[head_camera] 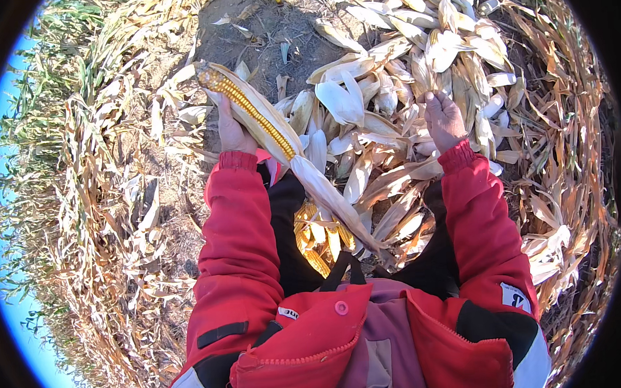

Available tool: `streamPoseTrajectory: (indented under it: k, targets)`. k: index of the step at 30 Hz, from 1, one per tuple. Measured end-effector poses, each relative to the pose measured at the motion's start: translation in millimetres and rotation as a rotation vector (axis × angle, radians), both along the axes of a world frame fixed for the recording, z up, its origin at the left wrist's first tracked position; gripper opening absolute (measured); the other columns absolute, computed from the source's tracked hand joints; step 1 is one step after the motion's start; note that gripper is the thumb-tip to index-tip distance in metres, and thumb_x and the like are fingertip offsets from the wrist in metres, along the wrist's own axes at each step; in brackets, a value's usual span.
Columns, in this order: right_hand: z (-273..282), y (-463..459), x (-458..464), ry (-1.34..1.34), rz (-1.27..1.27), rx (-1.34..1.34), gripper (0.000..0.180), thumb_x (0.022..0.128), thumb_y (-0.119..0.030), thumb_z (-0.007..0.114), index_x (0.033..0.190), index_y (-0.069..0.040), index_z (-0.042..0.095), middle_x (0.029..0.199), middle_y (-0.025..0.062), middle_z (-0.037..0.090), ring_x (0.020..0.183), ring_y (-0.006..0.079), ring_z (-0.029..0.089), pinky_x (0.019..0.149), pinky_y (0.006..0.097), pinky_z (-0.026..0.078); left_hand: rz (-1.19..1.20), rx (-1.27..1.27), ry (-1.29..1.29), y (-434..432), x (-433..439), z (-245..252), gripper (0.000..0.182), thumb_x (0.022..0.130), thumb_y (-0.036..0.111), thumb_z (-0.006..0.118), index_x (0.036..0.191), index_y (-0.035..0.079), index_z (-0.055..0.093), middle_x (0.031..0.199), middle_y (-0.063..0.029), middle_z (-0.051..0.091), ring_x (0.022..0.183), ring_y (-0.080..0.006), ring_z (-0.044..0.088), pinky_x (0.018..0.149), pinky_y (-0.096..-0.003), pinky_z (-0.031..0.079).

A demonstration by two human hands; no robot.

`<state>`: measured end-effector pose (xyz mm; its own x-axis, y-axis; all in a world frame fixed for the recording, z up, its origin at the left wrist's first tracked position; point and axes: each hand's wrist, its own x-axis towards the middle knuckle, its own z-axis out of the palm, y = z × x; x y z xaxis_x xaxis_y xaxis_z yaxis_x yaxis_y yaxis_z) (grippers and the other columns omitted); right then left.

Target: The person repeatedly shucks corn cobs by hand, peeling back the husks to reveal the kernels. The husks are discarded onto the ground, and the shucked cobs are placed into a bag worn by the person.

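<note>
My left hand (233, 131) holds a partly husked ear of corn (255, 113) from its left side, near the upper end. Yellow kernels show along the ear, with dry husk (278, 120) still along one side and a long husk piece trailing down toward my lap. My right hand (441, 116) is over the heap of dry husks (384, 94) on the right, its fingers curled; whether something thin is pinched between them is hard to tell. Between my legs lie several bare yellow corn cobs (317, 240), partly covered by the trailing husk.
Husked and unhusked ears with pale leaves are piled at the upper right. Bare soil with my shadow (272, 34) lies ahead. Dry corn stalks (98, 203) line the left, with standing green-brown corn plants (52, 101) beyond, and more dry stalks (573, 130) curve along the right.
</note>
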<state>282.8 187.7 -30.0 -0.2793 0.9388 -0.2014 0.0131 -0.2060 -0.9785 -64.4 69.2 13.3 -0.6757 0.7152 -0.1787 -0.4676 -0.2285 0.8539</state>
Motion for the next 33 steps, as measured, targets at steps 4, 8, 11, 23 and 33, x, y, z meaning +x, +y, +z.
streamPoseTrajectory:
  k: [4,8,11,23,33]
  targets:
    - [20,-39,-65,0.011,0.285,0.116,0.021,0.096,-0.02,0.047,0.096,-0.002,0.059,0.059,-0.0016,0.047,0.053,0.0062,0.043,0.05,0.0222,0.037,-0.328,-0.005,-0.141,6,38,-13,0.05,0.096,0.049,0.033,0.117,0.006,0.051,0.1,-0.0118,0.061,0.087,-0.0247,0.062,0.078,-0.0381,0.052]
    - [33,-52,-104,-0.166,0.186,0.43,0.024,0.091,-0.021,0.054,0.1,0.001,0.057,0.082,0.0147,0.064,0.076,0.0272,0.063,0.067,0.0365,0.048,-0.374,-0.154,-0.051,12,80,-23,0.048,0.098,0.044,0.031,0.124,0.007,0.047,0.107,-0.0098,0.06,0.093,-0.0214,0.062,0.083,-0.0351,0.051]
    - [34,-49,-111,-0.186,0.239,0.383,0.047,0.091,-0.035,0.055,0.117,0.003,0.049,0.101,0.0159,0.061,0.081,0.0222,0.061,0.075,0.0311,0.047,-0.467,-0.205,-0.044,10,102,-32,0.047,0.099,0.043,0.031,0.127,0.007,0.044,0.111,-0.009,0.059,0.096,-0.0202,0.061,0.085,-0.034,0.05]
    - [5,-43,-116,-0.011,0.081,0.271,0.025,0.095,-0.024,0.046,0.097,0.0,0.054,0.079,0.0167,0.059,0.073,0.0286,0.058,0.069,0.0363,0.045,-0.544,-0.178,-0.319,2,122,-24,0.037,0.099,0.029,0.038,0.119,0.001,0.053,0.105,-0.0055,0.062,0.089,-0.013,0.061,0.079,-0.0279,0.05]
    - [26,-25,-82,0.36,0.717,0.009,0.078,0.083,-0.032,0.068,0.141,-0.004,0.024,0.129,0.0097,0.047,0.118,0.0186,0.045,0.102,0.0305,0.034,-0.749,-0.226,-0.345,2,99,-59,0.032,0.092,0.022,0.054,0.118,0.003,0.053,0.107,-0.007,0.062,0.09,-0.0154,0.062,0.078,-0.0302,0.052]
